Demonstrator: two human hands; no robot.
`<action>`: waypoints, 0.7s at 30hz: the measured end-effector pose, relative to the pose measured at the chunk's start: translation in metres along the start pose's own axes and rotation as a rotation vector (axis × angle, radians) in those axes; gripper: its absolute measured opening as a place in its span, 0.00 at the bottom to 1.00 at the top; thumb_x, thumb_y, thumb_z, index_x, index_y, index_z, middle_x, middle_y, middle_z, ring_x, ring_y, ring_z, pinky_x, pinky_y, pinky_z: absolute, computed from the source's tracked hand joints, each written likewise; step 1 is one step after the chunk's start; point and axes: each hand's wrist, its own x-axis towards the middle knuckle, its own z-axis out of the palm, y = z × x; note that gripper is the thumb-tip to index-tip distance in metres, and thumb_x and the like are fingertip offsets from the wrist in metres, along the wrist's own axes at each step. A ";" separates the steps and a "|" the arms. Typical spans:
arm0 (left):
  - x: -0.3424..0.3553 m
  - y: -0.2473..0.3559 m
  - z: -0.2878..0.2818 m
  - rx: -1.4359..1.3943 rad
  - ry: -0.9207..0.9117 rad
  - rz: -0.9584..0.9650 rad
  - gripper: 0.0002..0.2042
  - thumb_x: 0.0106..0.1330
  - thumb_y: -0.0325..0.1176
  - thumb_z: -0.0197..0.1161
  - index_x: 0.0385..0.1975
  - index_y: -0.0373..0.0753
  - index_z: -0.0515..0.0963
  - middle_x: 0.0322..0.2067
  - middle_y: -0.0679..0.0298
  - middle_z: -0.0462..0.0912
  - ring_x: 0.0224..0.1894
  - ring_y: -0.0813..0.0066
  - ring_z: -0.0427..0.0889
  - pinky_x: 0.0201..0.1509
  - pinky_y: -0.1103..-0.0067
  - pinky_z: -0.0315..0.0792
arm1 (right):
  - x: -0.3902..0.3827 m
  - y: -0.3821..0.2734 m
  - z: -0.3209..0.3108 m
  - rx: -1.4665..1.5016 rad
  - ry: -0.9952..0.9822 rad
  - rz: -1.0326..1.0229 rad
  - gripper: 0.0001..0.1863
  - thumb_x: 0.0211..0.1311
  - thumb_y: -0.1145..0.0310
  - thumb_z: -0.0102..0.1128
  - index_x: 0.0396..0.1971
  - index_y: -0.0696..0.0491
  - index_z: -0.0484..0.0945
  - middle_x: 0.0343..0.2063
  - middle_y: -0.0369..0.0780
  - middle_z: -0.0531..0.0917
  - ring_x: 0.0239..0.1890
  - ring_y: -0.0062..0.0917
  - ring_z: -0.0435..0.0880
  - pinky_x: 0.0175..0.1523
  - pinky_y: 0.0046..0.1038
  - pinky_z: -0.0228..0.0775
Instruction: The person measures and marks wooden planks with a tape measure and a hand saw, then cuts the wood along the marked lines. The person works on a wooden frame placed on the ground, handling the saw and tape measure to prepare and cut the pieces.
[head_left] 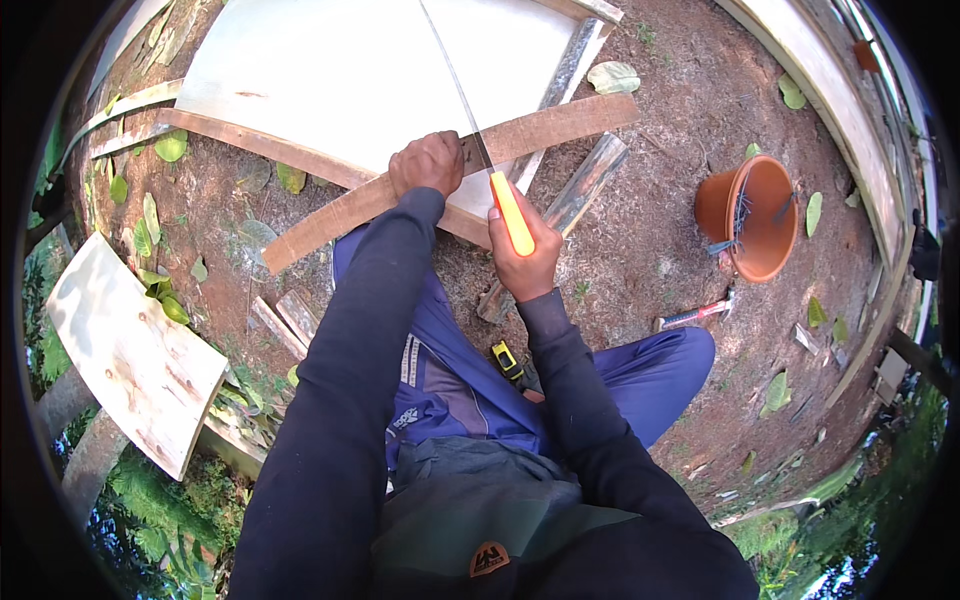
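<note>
My right hand [525, 252] is wrapped round the orange and yellow handle of a handsaw [511, 212]. Its thin blade runs up and away from me, crossing a brown wooden plank [555, 125]. Just left of the blade, my left hand [428, 164] grips that plank with its fingers curled over it. The plank lies slanting across the framed edge of a large white board [370, 70], with its left end nearer to me and its right end sticking out past the frame. Whether the blade has cut into the wood cannot be made out.
An orange pot [708, 210] with nails lies tipped at the right, and a hammer [694, 314] rests on the ground below it. By my legs is a yellow tape measure [507, 360]. A pale plywood piece [135, 350] lies left. Wood offcuts [590, 190] and leaves are scattered around.
</note>
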 end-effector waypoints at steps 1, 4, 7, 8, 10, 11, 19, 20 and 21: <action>-0.001 -0.002 0.001 0.009 -0.001 0.007 0.09 0.69 0.42 0.61 0.34 0.45 0.82 0.30 0.61 0.88 0.35 0.59 0.89 0.38 0.62 0.81 | -0.016 -0.004 -0.011 -0.024 0.005 0.007 0.22 0.66 0.71 0.67 0.58 0.62 0.80 0.42 0.50 0.89 0.38 0.28 0.90 0.45 0.29 0.80; 0.002 -0.009 0.008 0.044 0.029 0.013 0.09 0.69 0.42 0.61 0.33 0.45 0.81 0.30 0.63 0.87 0.34 0.61 0.89 0.36 0.62 0.81 | -0.113 0.004 -0.064 -0.171 -0.032 -0.057 0.24 0.64 0.72 0.66 0.60 0.62 0.79 0.46 0.50 0.89 0.38 0.31 0.92 0.44 0.29 0.81; -0.004 -0.013 0.023 0.085 0.029 0.023 0.08 0.69 0.42 0.61 0.33 0.45 0.80 0.29 0.64 0.86 0.33 0.63 0.89 0.35 0.62 0.80 | -0.155 -0.014 -0.099 -0.209 -0.119 0.004 0.25 0.62 0.75 0.65 0.60 0.63 0.78 0.50 0.50 0.88 0.43 0.32 0.92 0.49 0.28 0.81; -0.002 -0.012 0.022 0.096 0.038 0.046 0.08 0.69 0.42 0.61 0.33 0.46 0.80 0.29 0.64 0.86 0.33 0.63 0.89 0.35 0.62 0.80 | -0.150 -0.015 -0.093 -0.195 -0.110 0.027 0.25 0.62 0.76 0.65 0.60 0.63 0.78 0.50 0.50 0.88 0.44 0.32 0.92 0.49 0.28 0.81; -0.004 -0.007 0.021 0.071 0.004 0.028 0.08 0.69 0.42 0.61 0.33 0.45 0.80 0.29 0.63 0.86 0.33 0.61 0.89 0.35 0.62 0.80 | -0.103 -0.003 -0.059 -0.138 -0.037 -0.002 0.24 0.63 0.74 0.65 0.60 0.62 0.79 0.50 0.48 0.88 0.41 0.32 0.92 0.45 0.28 0.81; -0.002 -0.004 0.016 0.054 -0.008 0.017 0.08 0.69 0.42 0.61 0.33 0.46 0.81 0.29 0.63 0.86 0.33 0.61 0.89 0.35 0.62 0.80 | -0.061 0.008 -0.032 -0.054 0.021 -0.002 0.23 0.64 0.72 0.66 0.58 0.61 0.80 0.46 0.49 0.89 0.37 0.33 0.92 0.41 0.29 0.80; 0.006 -0.006 0.006 0.053 0.000 0.002 0.07 0.69 0.40 0.61 0.34 0.46 0.82 0.30 0.63 0.87 0.35 0.60 0.89 0.39 0.62 0.82 | -0.071 0.004 -0.042 -0.071 -0.019 -0.051 0.24 0.63 0.75 0.67 0.60 0.61 0.79 0.45 0.50 0.89 0.38 0.31 0.93 0.43 0.28 0.82; 0.003 -0.007 0.009 0.067 -0.015 -0.006 0.07 0.68 0.40 0.61 0.34 0.46 0.82 0.30 0.63 0.87 0.35 0.60 0.89 0.39 0.62 0.82 | -0.109 -0.004 -0.068 -0.165 -0.058 -0.007 0.26 0.62 0.76 0.66 0.61 0.63 0.78 0.48 0.49 0.89 0.40 0.31 0.93 0.45 0.28 0.82; 0.000 -0.008 0.012 0.082 -0.032 -0.023 0.07 0.68 0.39 0.61 0.34 0.46 0.82 0.30 0.63 0.87 0.35 0.61 0.89 0.39 0.62 0.82 | -0.142 -0.008 -0.091 -0.188 -0.110 0.006 0.26 0.60 0.77 0.65 0.61 0.65 0.77 0.50 0.50 0.88 0.42 0.32 0.92 0.50 0.29 0.82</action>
